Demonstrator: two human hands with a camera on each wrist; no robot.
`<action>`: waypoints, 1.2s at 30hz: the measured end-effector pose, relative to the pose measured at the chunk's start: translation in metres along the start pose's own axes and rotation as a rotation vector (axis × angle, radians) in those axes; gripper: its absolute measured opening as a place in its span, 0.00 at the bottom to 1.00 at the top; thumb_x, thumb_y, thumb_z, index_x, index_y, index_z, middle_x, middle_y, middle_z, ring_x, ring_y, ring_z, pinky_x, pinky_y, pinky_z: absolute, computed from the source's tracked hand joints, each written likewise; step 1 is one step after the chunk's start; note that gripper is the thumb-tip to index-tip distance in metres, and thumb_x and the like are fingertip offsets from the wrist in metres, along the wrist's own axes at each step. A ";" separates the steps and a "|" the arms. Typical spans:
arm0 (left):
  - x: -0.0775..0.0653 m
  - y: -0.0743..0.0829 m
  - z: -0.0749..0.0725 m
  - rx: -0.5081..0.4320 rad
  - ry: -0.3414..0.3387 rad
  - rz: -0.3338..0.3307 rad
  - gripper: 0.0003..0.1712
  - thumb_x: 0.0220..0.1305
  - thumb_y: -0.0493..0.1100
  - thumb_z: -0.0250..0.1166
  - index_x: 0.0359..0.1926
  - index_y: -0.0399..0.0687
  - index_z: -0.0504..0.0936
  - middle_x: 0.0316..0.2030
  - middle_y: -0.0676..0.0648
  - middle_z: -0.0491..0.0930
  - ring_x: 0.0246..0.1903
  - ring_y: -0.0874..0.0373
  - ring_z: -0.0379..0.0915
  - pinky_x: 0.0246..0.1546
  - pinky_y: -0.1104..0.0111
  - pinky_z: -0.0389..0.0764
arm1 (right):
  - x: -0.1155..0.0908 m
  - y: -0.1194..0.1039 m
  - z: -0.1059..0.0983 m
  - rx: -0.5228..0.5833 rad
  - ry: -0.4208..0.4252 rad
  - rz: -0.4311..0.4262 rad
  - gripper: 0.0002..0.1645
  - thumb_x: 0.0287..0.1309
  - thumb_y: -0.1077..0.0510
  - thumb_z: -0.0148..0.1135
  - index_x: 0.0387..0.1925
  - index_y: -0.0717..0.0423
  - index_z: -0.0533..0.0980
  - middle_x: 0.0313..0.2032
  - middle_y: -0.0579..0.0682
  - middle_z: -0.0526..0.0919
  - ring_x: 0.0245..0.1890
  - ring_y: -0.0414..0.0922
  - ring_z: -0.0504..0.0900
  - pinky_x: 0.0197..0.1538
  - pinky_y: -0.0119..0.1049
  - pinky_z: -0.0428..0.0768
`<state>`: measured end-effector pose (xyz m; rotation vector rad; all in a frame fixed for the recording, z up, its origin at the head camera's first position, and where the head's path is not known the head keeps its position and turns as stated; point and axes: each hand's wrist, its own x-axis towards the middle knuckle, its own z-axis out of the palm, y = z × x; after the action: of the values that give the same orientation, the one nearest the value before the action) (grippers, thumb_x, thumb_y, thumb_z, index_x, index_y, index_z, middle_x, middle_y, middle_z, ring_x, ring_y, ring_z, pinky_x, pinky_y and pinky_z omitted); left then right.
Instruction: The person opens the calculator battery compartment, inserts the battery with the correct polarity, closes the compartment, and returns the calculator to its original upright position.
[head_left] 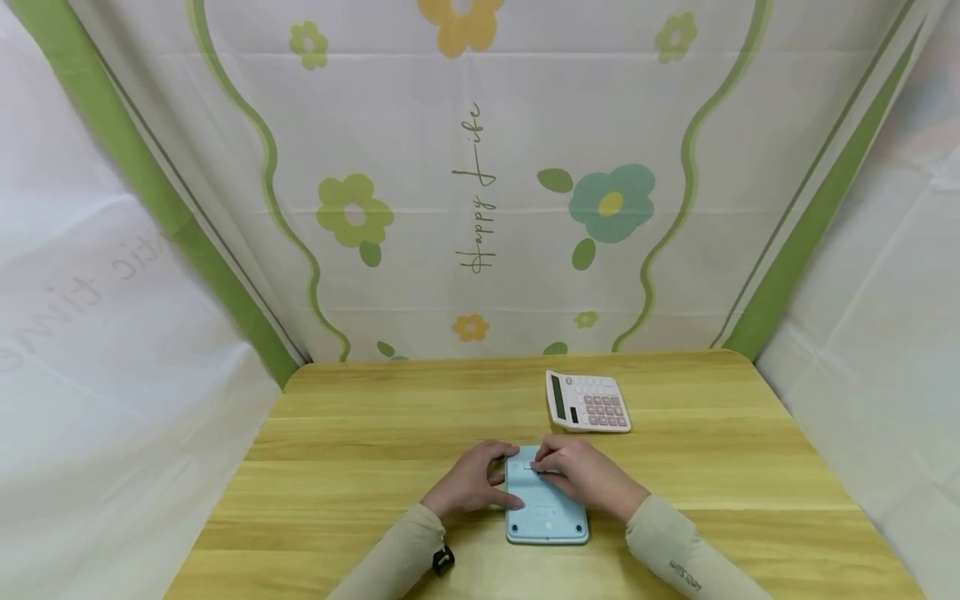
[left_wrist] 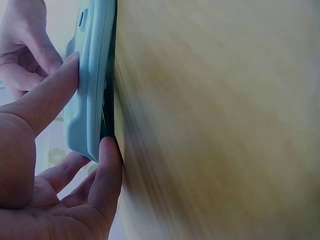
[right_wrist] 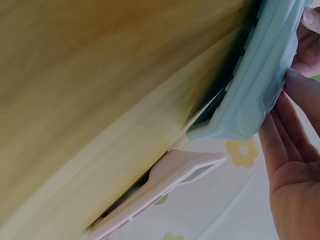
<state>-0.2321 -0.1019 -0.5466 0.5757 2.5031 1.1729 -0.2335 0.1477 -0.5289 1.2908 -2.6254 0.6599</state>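
Observation:
A light blue calculator (head_left: 546,521) lies face down on the table, its plain back upward. My left hand (head_left: 471,482) holds its left side. In the left wrist view the thumb (left_wrist: 57,90) presses on the back, and a finger (left_wrist: 111,160) sits at the lower edge near the tabletop. My right hand (head_left: 588,475) is over the far part of the back, fingers bent and tips close together beside a small pale outlined spot (head_left: 527,467). Whether those tips pinch something small cannot be made out. The right wrist view shows the right thumb (right_wrist: 302,90) against the calculator's back.
A pink and white calculator (head_left: 592,404) lies face up behind the blue one, to the right. The wooden table (head_left: 360,417) ends at a back curtain (head_left: 480,167) printed with flowers, with cloth walls on both sides. A black band piece (head_left: 443,560) hangs at the left sleeve.

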 end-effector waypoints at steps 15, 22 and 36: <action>-0.003 0.003 -0.001 -0.007 -0.001 0.006 0.47 0.51 0.49 0.84 0.71 0.46 0.74 0.69 0.44 0.71 0.69 0.46 0.68 0.60 0.68 0.82 | 0.000 0.004 0.001 -0.031 -0.009 -0.047 0.10 0.60 0.63 0.74 0.44 0.55 0.90 0.42 0.47 0.86 0.43 0.40 0.87 0.46 0.28 0.86; -0.002 0.003 -0.002 0.008 0.008 0.019 0.47 0.51 0.50 0.84 0.70 0.45 0.75 0.68 0.45 0.72 0.68 0.47 0.69 0.61 0.66 0.81 | 0.001 0.004 0.000 -0.064 -0.027 -0.090 0.11 0.61 0.63 0.73 0.46 0.57 0.89 0.42 0.49 0.86 0.43 0.42 0.88 0.47 0.28 0.87; -0.005 0.005 0.001 0.088 0.029 -0.017 0.49 0.52 0.56 0.82 0.72 0.48 0.73 0.68 0.41 0.69 0.66 0.46 0.70 0.63 0.61 0.81 | -0.002 0.010 -0.002 0.003 -0.056 -0.064 0.16 0.58 0.63 0.75 0.50 0.55 0.88 0.46 0.48 0.86 0.47 0.42 0.87 0.50 0.32 0.87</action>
<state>-0.2259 -0.1011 -0.5429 0.5623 2.5892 1.0769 -0.2400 0.1556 -0.5308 1.4072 -2.6149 0.6278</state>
